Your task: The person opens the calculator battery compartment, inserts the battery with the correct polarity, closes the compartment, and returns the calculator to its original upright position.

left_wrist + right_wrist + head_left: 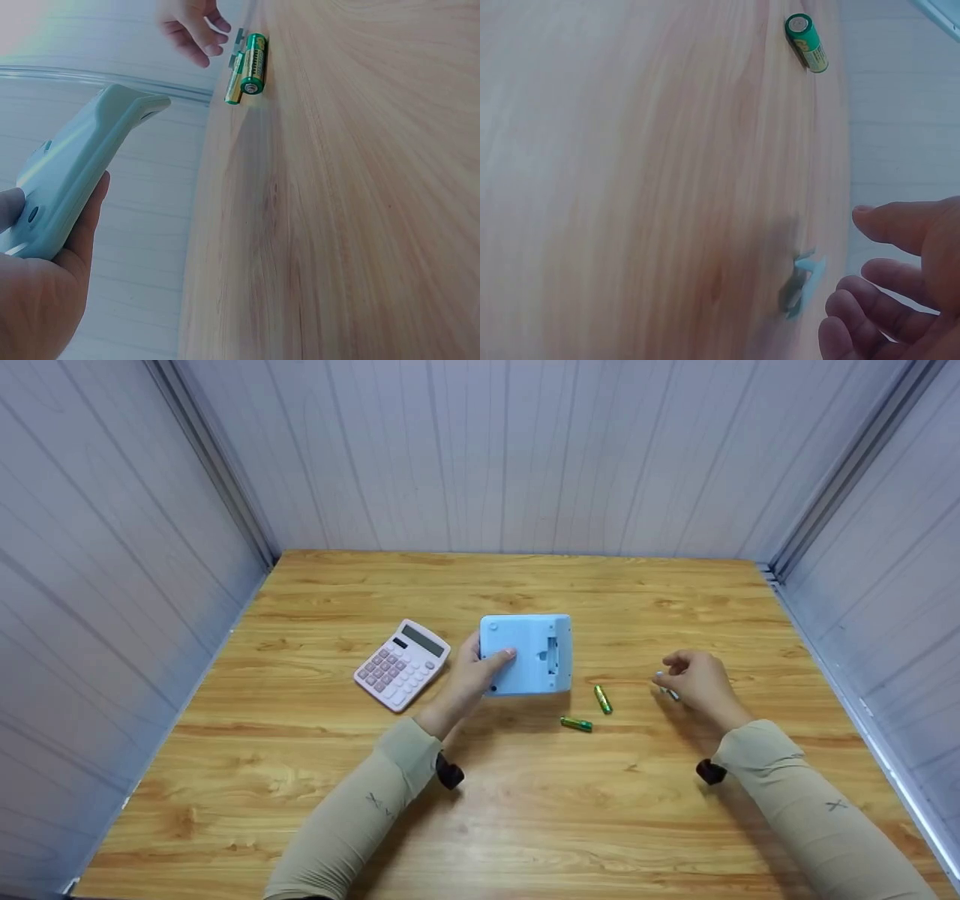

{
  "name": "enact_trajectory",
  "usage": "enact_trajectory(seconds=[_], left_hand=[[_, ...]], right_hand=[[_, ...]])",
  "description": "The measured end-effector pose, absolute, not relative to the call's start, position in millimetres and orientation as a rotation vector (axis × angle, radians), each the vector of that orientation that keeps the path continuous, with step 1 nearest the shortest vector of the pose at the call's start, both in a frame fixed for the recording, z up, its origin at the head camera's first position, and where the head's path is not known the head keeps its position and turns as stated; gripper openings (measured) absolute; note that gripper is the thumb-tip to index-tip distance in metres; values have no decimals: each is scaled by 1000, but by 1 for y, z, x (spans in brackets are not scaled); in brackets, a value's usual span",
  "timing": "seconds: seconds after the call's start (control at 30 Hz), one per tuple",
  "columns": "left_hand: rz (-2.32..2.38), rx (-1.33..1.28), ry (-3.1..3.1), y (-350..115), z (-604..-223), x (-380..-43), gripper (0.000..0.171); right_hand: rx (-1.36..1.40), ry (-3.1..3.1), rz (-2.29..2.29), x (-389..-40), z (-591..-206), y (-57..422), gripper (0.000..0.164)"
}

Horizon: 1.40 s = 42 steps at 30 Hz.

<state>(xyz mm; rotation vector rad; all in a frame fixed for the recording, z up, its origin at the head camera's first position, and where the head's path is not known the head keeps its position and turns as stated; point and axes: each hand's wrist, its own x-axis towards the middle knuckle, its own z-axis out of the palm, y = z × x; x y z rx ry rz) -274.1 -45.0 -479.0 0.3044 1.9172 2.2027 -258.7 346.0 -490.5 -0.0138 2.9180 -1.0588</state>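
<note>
My left hand (469,675) holds a light blue calculator (526,679) above the table, thumb pressed on its back. That back faces the head camera, showing an uncovered battery slot (553,655); the keys are hidden. Over on the right, my right hand (701,682) hovers beside a small blue battery cover (808,285) lying on the wood. Its fingers are loosely bent and hold nothing; the right wrist view shows a gap between thumb and fingers. Two green-and-gold batteries lie between the hands, one battery (603,700) farther back and the other battery (576,724) nearer.
A pink calculator (403,666) lies face up on the wooden table (525,825), left of my left hand. Pale panel walls (502,457) enclose the table at the back and both sides.
</note>
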Motion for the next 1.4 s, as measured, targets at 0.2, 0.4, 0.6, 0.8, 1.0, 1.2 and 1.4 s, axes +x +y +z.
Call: enact_trajectory(seconds=[0.2,0.4,0.6,0.8,1.0,1.2,1.4], left_hand=[[2202,301,1915,-45,-479,-273,48],[2227,307,1910,-43,-480,-276,48],[2210,297,1919,-44,-481,-277,49],[2209,296,1905,-46,-480,-275,50],[2217,294,1890,-46,-480,-275,50],[2206,293,1908,-46,-479,-274,50],[2206,295,1920,-46,-479,-274,50]], right_hand=[[-31,2932,-1060,-259,-489,341,44],[-26,2935,-1076,-260,-488,332,46],[-55,2907,-1108,-260,-489,324,47],[-54,2887,-1135,-259,-487,316,44],[-64,2866,-1155,-259,-487,308,45],[-93,2840,-1168,-258,-488,301,45],[-81,2784,-1199,-257,-491,296,46]])
